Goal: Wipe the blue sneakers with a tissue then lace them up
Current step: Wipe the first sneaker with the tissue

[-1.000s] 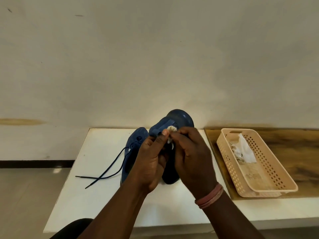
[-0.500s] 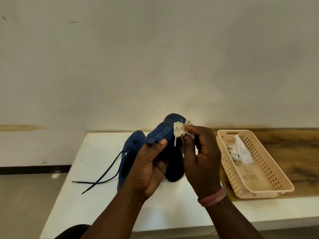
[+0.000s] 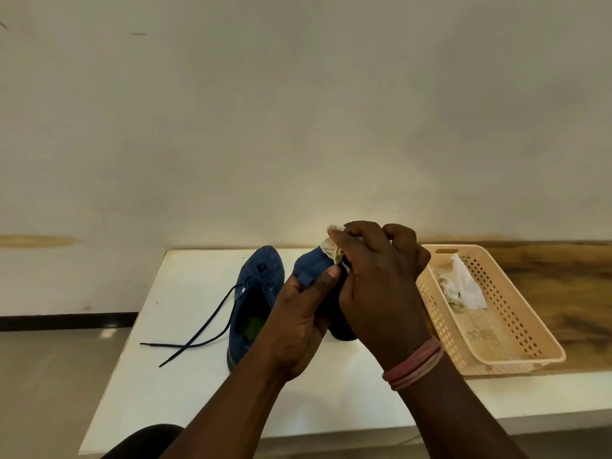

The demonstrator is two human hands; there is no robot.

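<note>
My left hand (image 3: 298,319) grips a blue sneaker (image 3: 314,263) and holds it tilted above the white table (image 3: 172,376). My right hand (image 3: 377,283) pinches a crumpled, soiled tissue (image 3: 332,248) against the upper end of that sneaker and covers much of it. A second blue sneaker (image 3: 255,293) lies on the table to the left, toe pointing away from me. Its dark lace (image 3: 195,332) is threaded at the front and trails loose across the table to the left.
A beige perforated plastic basket (image 3: 516,342) stands on the wooden surface (image 3: 563,286) to the right, with crumpled white tissues (image 3: 463,286) in its far end. A pale wall rises right behind the table. A dark knee shows at the bottom edge.
My right hand has moved with the tissue from the sneaker's right side up and over its upper end. The left hand has kept its grip on the sneaker.
</note>
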